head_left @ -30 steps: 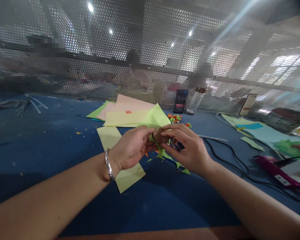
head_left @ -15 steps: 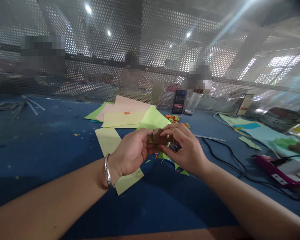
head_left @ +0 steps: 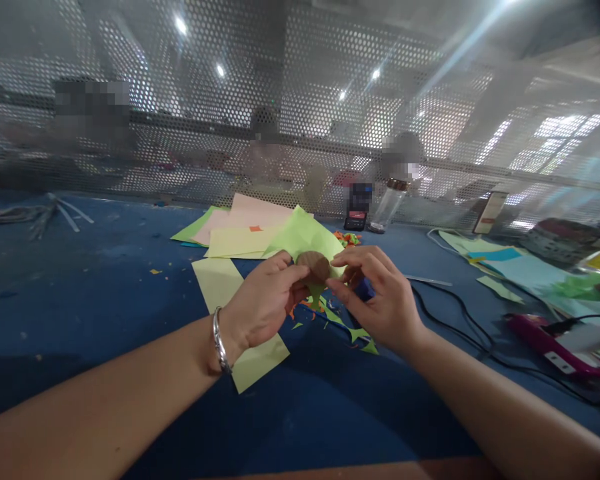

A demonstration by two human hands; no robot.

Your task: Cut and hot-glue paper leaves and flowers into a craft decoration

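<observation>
My left hand (head_left: 275,290), with a silver bangle on its wrist, pinches a brown round disc (head_left: 314,268) against a light green sheet of paper (head_left: 303,233). My right hand (head_left: 373,290) is curled at the right edge of that sheet, its fingertips close beside the disc and on the paper. A dark blue thing (head_left: 365,289) shows within the curve of this hand; I cannot tell what it is or whether it is held. Below both hands lie green and orange paper scraps (head_left: 356,333).
Pink paper (head_left: 260,208) and yellow paper (head_left: 230,243) lie behind my hands. A phone (head_left: 357,207) and a clear bottle (head_left: 389,208) stand near the perforated screen (head_left: 320,100). On the right are a black cable (head_left: 473,333), a magenta power strip (head_left: 540,337) and more sheets.
The disc has shifted slightly left and up and shows more fully. My right fingers have drawn back from it toward the right. More of the green sheet shows behind.
</observation>
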